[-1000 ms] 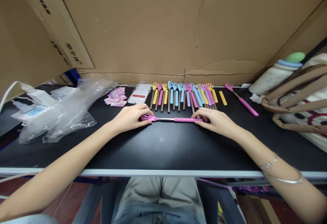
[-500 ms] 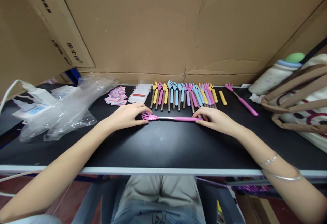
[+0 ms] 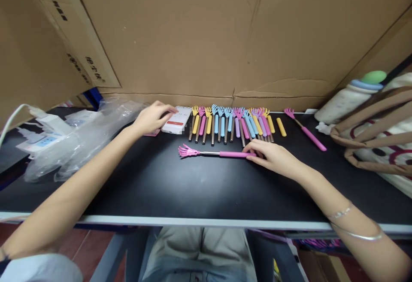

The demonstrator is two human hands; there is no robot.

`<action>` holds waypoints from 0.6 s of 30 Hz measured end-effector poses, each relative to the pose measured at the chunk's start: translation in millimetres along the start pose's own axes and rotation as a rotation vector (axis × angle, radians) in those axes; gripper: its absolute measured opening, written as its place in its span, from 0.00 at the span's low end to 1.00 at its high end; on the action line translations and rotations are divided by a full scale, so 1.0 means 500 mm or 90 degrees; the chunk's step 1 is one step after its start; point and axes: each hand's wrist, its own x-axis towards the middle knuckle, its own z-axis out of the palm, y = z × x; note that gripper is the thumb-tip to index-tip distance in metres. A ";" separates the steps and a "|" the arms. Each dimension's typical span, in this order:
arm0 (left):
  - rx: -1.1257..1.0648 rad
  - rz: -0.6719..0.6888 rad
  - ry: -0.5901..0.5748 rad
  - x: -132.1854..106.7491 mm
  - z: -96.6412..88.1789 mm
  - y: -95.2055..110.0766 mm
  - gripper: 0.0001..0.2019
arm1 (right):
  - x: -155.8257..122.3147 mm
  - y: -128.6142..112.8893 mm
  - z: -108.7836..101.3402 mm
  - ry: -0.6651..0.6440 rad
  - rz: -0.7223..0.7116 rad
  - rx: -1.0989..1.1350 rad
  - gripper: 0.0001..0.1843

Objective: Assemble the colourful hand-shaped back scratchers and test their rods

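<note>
A pink back scratcher [image 3: 210, 153], with a claw-shaped head and metal rod, lies crosswise on the black table. Its handle end is held between the thumb and fingers of my right hand [image 3: 272, 155]. Over the small pile of pink cards [image 3: 152, 133] hovers my left hand [image 3: 153, 118], fingers stretched out and apparently holding nothing. Its fingertips come close to the left edge of a phone [image 3: 176, 121] with a lit screen. Most of the cards are hidden beneath that hand. Behind the scratcher, a row of yellow, pink, blue and purple back scratchers [image 3: 222, 123] lies side by side.
Clear plastic bags [image 3: 86, 144] cover part of a power strip [image 3: 48, 142] at left. A loose yellow handle [image 3: 281, 127] and another pink back scratcher [image 3: 305, 131] lie at right, near a bottle [image 3: 347, 101] and a bag [image 3: 380, 131]. Cardboard [image 3: 180, 37] walls the back.
My left hand has let go of the scratcher's claw head and moved up and left over the cards. My right hand stays on the pink handle.
</note>
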 end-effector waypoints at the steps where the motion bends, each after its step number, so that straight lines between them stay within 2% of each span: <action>1: 0.017 -0.015 0.013 0.020 0.003 -0.014 0.18 | -0.001 -0.001 0.000 0.000 -0.001 -0.003 0.10; 5: 0.068 -0.044 -0.006 0.085 0.033 -0.054 0.20 | -0.004 -0.006 0.000 0.011 -0.001 -0.033 0.10; 9: 0.080 -0.018 -0.042 0.122 0.074 -0.070 0.22 | -0.008 -0.008 0.001 0.029 -0.010 -0.059 0.10; 13: 0.077 -0.002 -0.049 0.134 0.096 -0.078 0.22 | -0.009 -0.011 0.003 0.027 -0.011 -0.063 0.09; 18: 0.081 0.001 -0.044 0.125 0.092 -0.079 0.21 | -0.012 -0.016 0.001 0.009 0.002 -0.064 0.09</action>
